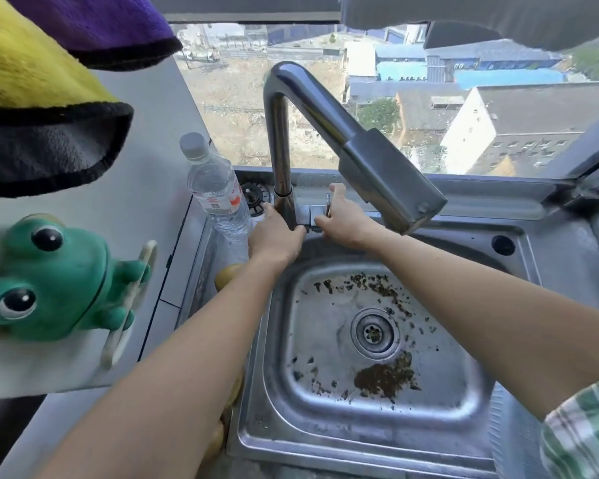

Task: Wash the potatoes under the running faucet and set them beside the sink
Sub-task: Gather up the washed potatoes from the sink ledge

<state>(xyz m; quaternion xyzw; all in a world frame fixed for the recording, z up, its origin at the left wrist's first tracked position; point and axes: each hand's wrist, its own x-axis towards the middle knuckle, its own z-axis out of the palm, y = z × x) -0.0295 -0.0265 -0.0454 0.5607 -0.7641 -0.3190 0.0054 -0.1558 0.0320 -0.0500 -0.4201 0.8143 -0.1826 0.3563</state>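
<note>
A tall steel faucet (pixel 325 108) rises behind the steel sink (pixel 277 402), its spout over the basin. No water runs from it. My left hand (pixel 274 236) wraps around the base of the faucet column. My right hand (pixel 343 219) grips the faucet's side handle (pixel 328 202). Yellowish potatoes lie on the sink's left ledge, mostly hidden under my left forearm: one (pixel 226 275) near the wrist, others (pixel 217 440) lower down. The basin holds scattered dark dirt (pixel 384 375) around the drain (pixel 374 331).
A clear plastic water bottle (pixel 218 191) stands at the sink's back left corner. A green frog holder (pixel 49 274) sticks to the left wall, with cloths (pixel 42 108) hanging above. A window (pixel 412 98) lies behind the faucet.
</note>
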